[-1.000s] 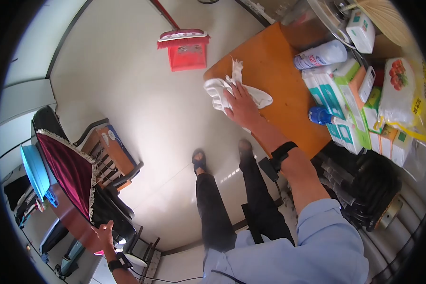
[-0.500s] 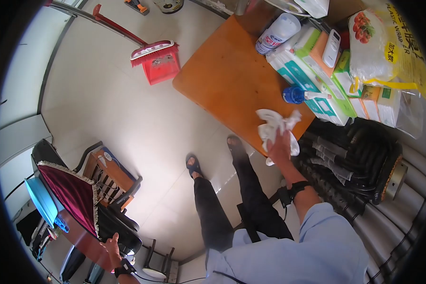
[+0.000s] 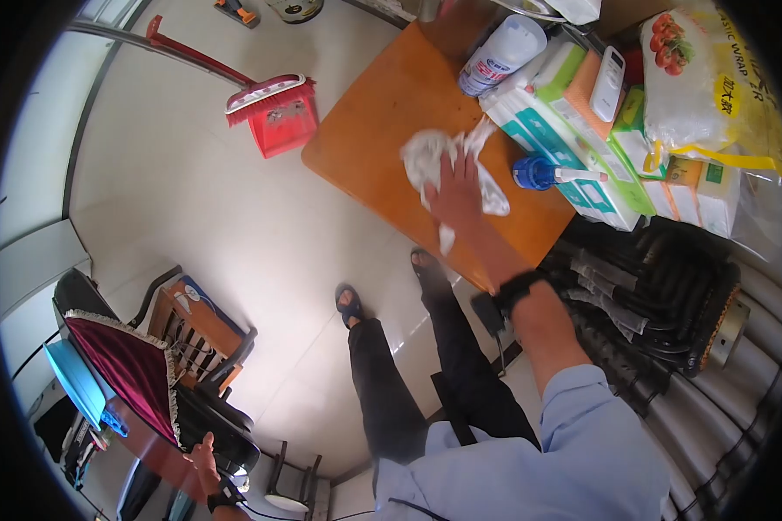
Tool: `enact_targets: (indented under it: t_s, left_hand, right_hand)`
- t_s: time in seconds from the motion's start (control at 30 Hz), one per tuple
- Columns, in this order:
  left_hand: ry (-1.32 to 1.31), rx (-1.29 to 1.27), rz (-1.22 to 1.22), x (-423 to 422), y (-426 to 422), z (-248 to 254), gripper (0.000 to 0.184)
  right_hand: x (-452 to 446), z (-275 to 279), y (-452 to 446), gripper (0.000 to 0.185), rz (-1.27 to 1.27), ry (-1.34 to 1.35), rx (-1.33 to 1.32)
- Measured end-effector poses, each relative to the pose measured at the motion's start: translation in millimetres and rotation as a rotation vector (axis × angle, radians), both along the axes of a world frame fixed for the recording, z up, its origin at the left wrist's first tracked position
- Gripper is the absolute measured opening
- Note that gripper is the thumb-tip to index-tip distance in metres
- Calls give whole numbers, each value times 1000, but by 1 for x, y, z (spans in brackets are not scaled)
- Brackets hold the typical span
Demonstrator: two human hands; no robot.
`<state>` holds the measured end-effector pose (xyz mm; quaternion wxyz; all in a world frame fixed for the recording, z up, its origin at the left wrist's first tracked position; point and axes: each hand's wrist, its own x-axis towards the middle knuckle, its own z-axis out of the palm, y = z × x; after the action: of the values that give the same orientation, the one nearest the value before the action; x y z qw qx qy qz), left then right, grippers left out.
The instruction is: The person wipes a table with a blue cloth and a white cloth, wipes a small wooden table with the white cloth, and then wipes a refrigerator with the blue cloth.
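Note:
My right hand point(image 3: 457, 193) presses down on a crumpled white cloth point(image 3: 424, 156) on the orange-brown wooden tabletop point(image 3: 365, 130); its fingers are spread over the cloth. To the right of the cloth lies a blue bottle point(image 3: 534, 173) with a white nozzle, and above it a white spray can point(image 3: 502, 54). At the lower left, my left hand point(image 3: 203, 460) is beside a black seat and the edge of a reddish-brown surface point(image 3: 161, 451). Its fingers are apart and nothing shows in them.
Tissue packs point(image 3: 565, 139), a white remote point(image 3: 608, 83) and a plastic wrap bag point(image 3: 686, 87) fill the table's right side. Stacked black chairs point(image 3: 660, 295) stand below. A red dustpan point(image 3: 284, 126) with a broom is on the floor. A maroon cloth point(image 3: 126, 369) hangs at left.
My right hand has moved the white cloth from the table's lower right corner up and left to its middle. Earlier it was at the left edge. My left hand has barely moved.

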<state>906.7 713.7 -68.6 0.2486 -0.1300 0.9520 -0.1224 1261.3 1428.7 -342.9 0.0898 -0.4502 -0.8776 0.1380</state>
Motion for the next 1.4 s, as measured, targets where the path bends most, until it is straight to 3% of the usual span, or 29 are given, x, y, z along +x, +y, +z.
enact_targets:
  t_s: [0.1, 0.2, 0.37, 0.53, 0.77, 0.87, 1.07, 1.13, 1.23, 1.3, 1.37, 1.4]
  left_hand:
    - [-100, 16, 45, -12, -7, -3, 73]
    - [-141, -51, 154, -11, 15, 2, 78]
    - [-136, -106, 47, -11, 7, 1, 81]
    - [-156, -81, 91, -9, 17, 2, 80]
    - [-151, -93, 43, -10, 18, -2, 79]
    - [-183, -76, 32, -9, 25, 2, 78]
    - [-197, -84, 13, -10, 20, 2, 79]
    - [-145, 12, 38, -13, -12, -10, 82]
    - [-123, -80, -23, 10, 50, 14, 86]
    - [-160, -218, -143, -3, 9, -3, 95]
    - [-119, -330, -179, 0, -3, -10, 85]
    - [-94, -263, -116, 12, 40, 10, 78]
  right_hand:
    - [-34, -14, 67, 76, -83, -127, 115]
    - [-38, -9, 98, 77, -151, -189, -27]
    - [-18, -7, 68, 78, -231, -153, -19]
    - [14, -7, 16, 76, -270, -133, 19]
    - [78, 26, -55, 72, -95, -227, -172]
    - [142, 23, -70, 71, -141, -365, -143]
    - [187, 2, -21, 75, -208, -422, -1]
    - [213, -29, -8, 77, -233, -486, -24]
    - [242, -57, 4, 72, -222, -468, 153]
    - [241, -51, 4, 73, -179, -528, 254]
    - [223, -45, -13, 68, -527, -458, 36]
    - [212, -40, -21, 65, -704, -427, -49]
